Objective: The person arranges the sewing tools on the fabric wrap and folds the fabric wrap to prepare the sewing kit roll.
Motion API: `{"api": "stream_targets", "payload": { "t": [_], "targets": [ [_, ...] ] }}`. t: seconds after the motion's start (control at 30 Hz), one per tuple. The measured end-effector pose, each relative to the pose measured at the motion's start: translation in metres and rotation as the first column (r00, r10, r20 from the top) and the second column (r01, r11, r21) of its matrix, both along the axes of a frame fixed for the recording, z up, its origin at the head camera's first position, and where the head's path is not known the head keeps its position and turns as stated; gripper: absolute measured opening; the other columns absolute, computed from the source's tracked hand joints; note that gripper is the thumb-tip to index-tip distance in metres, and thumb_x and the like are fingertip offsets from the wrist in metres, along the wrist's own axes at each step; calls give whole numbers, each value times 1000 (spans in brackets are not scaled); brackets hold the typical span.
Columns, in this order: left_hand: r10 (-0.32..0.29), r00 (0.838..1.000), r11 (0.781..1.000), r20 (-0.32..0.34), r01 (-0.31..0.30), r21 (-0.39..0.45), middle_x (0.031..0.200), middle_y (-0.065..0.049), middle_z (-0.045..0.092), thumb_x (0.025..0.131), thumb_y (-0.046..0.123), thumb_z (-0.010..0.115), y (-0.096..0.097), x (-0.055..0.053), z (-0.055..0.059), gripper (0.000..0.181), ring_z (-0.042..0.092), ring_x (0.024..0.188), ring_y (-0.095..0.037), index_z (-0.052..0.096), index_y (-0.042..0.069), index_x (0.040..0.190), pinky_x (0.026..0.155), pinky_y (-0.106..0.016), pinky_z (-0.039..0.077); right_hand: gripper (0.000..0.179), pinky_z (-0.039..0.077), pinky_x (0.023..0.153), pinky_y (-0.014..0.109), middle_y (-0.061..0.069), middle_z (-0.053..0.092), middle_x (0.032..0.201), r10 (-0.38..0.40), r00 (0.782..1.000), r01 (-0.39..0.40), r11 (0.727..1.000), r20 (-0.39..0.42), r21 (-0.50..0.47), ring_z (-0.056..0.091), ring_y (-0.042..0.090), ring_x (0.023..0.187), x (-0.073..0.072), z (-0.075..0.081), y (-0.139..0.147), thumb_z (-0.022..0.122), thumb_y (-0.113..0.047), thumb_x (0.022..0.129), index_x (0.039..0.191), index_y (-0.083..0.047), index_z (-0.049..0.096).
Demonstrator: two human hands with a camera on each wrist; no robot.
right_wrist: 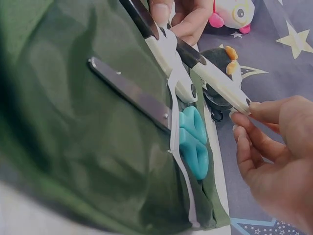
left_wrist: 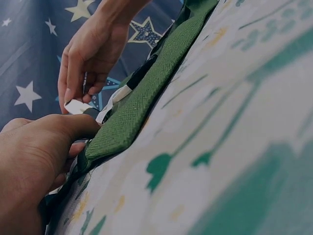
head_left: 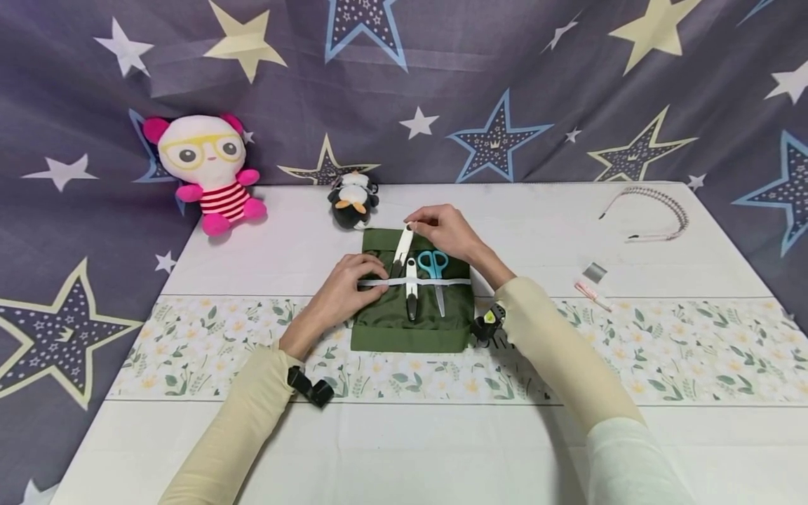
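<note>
A dark green fabric organizer (head_left: 413,340) lies flat on the table, a white elastic band (head_left: 454,282) across its middle. Under the band sit teal-handled scissors (head_left: 433,263), blades toward the person, and a slim white tool with a black end (head_left: 412,280). My right hand (head_left: 445,230) pinches the white end of a second such tool (right_wrist: 222,81) between thumb and fingertips; its black end lies by the band, left of the first. My left hand (head_left: 350,284) pinches the band near the organizer's left edge, thumb below and fingers above; its fingertips are partly hidden in the left wrist view.
A pink-and-white plush toy (head_left: 211,175) and a penguin plush (head_left: 352,200) are at the back left. To the right lie a headband (head_left: 675,210), a small grey square (head_left: 595,272) and a small pink-and-white item (head_left: 592,296). A starry curtain (head_left: 435,91) hangs behind the table.
</note>
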State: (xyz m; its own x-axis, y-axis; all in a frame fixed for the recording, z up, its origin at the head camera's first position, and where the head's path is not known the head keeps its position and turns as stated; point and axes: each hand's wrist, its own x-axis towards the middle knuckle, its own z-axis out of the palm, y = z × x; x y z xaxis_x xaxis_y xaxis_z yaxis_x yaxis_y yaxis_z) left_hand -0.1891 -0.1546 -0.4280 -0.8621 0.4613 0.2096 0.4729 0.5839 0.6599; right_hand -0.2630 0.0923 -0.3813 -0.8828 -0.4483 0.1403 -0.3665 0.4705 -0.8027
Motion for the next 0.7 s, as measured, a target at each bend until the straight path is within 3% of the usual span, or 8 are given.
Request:
{"api": "stream_targets", "payload": {
  "t": [0.3, 0.47, 0.7],
  "targets": [
    [2, 1000, 1000, 19, -2, 13, 134, -13, 61, 99, 17, 73, 0, 0, 0, 14, 48, 130, -34, 75, 8, 110, 109, -54, 37, 29, 48, 74, 35, 14, 71, 120, 5, 998, -7, 999, 56, 46, 65, 25, 88, 3, -6, -7, 56, -11, 108, 131, -1, 70],
    [2, 1000, 1000, 22, -2, 10, 135, -14, 61, 99, 17, 73, 0, 1, 1, 14, 48, 131, -35, 74, 8, 110, 110, -55, 36, 31, 44, 69, 32, 14, 71, 123, 30, 994, -37, 997, 108, 68, 54, 20, 71, 5, -13, -10, 55, -11, 109, 135, -1, 68],
    [5, 1000, 1000, 24, -5, 7, 135, -15, 61, 99, 16, 73, 0, 0, 0, 14, 48, 131, -35, 74, 7, 110, 110, -54, 37, 31, 42, 66, 31, 13, 72, 118, 50, 992, -58, 996, 117, 62, 44, 16, 61, 7, -15, -12, 57, -12, 108, 135, -1, 68]
  ]
}}
